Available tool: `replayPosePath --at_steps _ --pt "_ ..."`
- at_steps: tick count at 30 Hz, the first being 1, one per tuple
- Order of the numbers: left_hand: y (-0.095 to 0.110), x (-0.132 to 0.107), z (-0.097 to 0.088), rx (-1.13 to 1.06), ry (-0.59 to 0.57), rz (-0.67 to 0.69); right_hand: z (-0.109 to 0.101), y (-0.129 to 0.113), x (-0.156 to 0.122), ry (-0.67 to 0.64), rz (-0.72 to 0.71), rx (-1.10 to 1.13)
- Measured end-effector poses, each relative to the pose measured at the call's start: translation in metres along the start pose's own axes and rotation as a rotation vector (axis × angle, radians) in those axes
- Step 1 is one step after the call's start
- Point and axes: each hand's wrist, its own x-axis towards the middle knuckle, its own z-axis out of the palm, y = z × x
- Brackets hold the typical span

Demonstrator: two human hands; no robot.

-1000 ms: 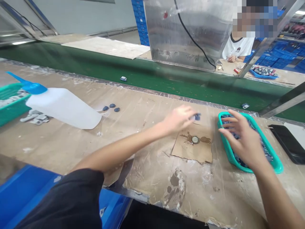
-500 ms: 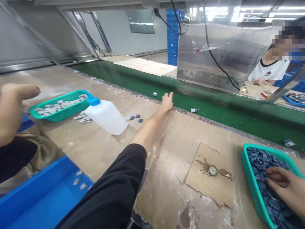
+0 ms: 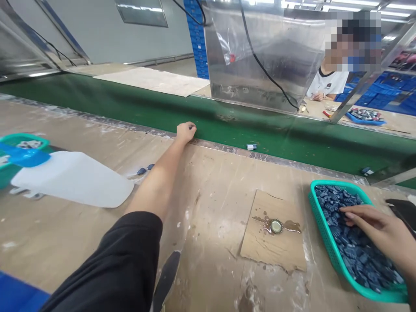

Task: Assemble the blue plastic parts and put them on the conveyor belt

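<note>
My left hand [image 3: 185, 131] reaches far forward, fingers curled shut at the near edge of the green conveyor belt [image 3: 130, 104]; what it holds, if anything, is hidden. My right hand [image 3: 380, 229] lies in a teal basket [image 3: 326, 242] at the right, fingers stretched flat over several small dark blue parts [image 3: 338, 203]. Between the hands a metal bottle cap [image 3: 276, 225] sits in a wet stain on a piece of cardboard [image 3: 273, 251]. Two small parts [image 3: 251, 147] [image 3: 366, 170] lie on the belt.
A white squeeze bottle [image 3: 74, 178] with a blue nozzle lies on its side at the left, beside another teal basket [image 3: 19, 141]. A few blue parts [image 3: 141, 170] lie by my forearm. A black device [image 3: 404, 210] is at far right. A person [image 3: 328, 82] sits across the belt behind a clear shield [image 3: 266, 56].
My left hand carried a small blue part from above the cardboard out to the belt edge, opened there, and is now curled. My right hand settled into the basket.
</note>
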Motion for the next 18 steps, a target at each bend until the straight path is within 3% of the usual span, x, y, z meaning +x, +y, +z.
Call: replayPosePath --at_steps 3,6,8,11,14,18 --pt "0.008 -0.001 0.018 -0.163 0.129 -0.147 -0.002 -0.01 -0.006 0.043 0.048 0.113" --pt "0.033 -0.018 0.045 -0.615 0.196 -0.361 0.012 -0.032 -0.014 0.059 -0.048 0.176" --pt "0.061 -0.038 0.062 -0.954 0.099 -0.469 0.033 -0.051 -0.018 -0.008 -0.181 0.167" --pt "0.11 -0.071 0.083 -1.217 -0.154 -0.55 0.071 -0.074 -0.02 -0.168 -0.37 0.023" --pt "0.146 -0.1 0.098 -1.313 -0.308 -0.537 0.096 -0.084 -0.021 -0.248 -0.452 -0.117" --pt "0.16 -0.128 0.109 -1.221 -0.393 -0.462 0.099 -0.083 -0.024 -0.297 -0.414 -0.044"
